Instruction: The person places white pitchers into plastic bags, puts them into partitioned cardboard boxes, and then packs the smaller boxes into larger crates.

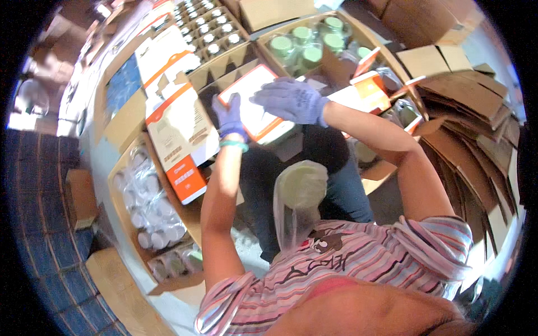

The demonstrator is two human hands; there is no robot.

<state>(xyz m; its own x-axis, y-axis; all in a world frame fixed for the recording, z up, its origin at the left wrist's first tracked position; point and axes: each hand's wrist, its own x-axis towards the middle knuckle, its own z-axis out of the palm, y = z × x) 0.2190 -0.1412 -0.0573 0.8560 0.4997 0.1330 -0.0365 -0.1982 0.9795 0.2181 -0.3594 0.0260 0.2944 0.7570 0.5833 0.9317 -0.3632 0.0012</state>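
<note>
Flattened cardboard sheets [471, 106] are stacked at right. Right hand [294, 101], gloved, lies extended and flat on a white, orange-edged box [252, 113] in front of the person; left hand [229, 117] touches its left edge, grip not determinable. Beyond, green-topped containers [302, 35] stand in a carton [337, 68].

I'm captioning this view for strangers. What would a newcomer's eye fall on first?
Probably the bright white, orange-edged box near the upper middle, with the gloved right hand laid on top and the gloved left hand at its left edge. Next, the round pale green thing in clear plastic below it, then the flattened cardboard fanned along the right side.
</note>
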